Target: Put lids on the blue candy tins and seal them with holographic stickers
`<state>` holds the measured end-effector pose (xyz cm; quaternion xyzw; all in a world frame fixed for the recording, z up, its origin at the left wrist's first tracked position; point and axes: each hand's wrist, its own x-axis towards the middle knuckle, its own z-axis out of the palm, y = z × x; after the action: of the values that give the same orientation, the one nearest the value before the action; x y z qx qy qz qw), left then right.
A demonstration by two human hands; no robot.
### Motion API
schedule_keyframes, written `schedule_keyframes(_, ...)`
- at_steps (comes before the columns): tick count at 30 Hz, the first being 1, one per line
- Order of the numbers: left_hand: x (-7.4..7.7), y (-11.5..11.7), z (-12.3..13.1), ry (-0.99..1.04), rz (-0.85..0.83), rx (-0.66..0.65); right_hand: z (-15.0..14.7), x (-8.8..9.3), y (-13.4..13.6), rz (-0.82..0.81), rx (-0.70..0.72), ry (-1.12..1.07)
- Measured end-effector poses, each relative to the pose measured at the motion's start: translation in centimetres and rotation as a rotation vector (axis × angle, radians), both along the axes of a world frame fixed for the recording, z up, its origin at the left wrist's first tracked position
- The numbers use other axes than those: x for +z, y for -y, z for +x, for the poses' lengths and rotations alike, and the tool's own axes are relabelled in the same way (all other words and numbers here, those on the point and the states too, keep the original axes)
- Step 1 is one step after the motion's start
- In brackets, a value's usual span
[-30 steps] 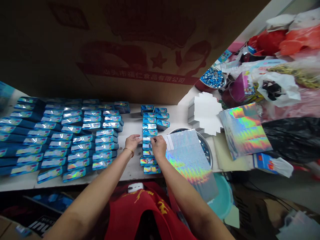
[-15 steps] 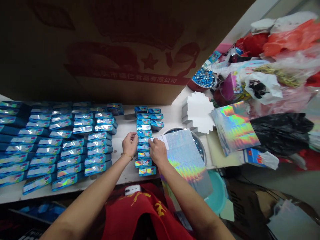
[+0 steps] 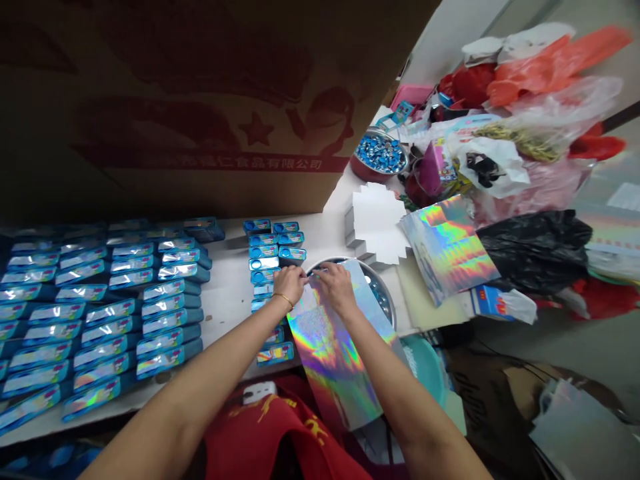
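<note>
A large shiny holographic sheet [image 3: 325, 353] lies over a round metal bowl [image 3: 393, 300] on the table. Both of my hands are at its far edge. My left hand [image 3: 290, 283] has its fingers pinched together at the sheet's left corner. Just to the right, my right hand [image 3: 337, 287] pinches the same edge; whether a small piece is between the fingertips is too fine to make out. Close beside my left hand runs a short double row of small blue boxes [image 3: 263, 252] standing on end, partly hidden by my left arm.
Many more blue boxes [image 3: 167, 313] fill the table's left side. A big cardboard carton [image 3: 225, 180] stands behind. To the right are white card cut-outs [image 3: 377, 220], another holographic sheet [image 3: 450, 247], a bowl of blue pieces [image 3: 380, 157], a teal basin [image 3: 425, 367] and plastic bags [image 3: 537, 247].
My left hand has left the box row and come to the holographic sheet. My right hand has also moved from the boxes to the sheet's far edge. The view has turned rightward.
</note>
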<state>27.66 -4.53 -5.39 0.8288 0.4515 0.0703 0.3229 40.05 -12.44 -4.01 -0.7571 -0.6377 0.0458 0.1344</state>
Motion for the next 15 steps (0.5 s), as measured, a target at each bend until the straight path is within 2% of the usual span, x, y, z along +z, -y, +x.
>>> schedule_keyframes(5,0.4,-0.2,0.0,0.064,-0.114,0.056,0.6,-0.5,0.5,-0.018,0.244,0.077)
schedule_keyframes(9,0.3,-0.3,0.2,0.108,-0.176,0.083,0.5,-1.1,1.4,0.032,0.285,0.051)
schedule_keyframes(12,-0.1,-0.2,0.2,0.097,-0.123,0.077,-0.2,0.9,2.4,0.053,0.198,-0.008)
schedule_keyframes(15,-0.2,-0.1,-0.2,0.119,-0.048,0.081,-1.2,5.0,3.2,0.111,0.021,-0.213)
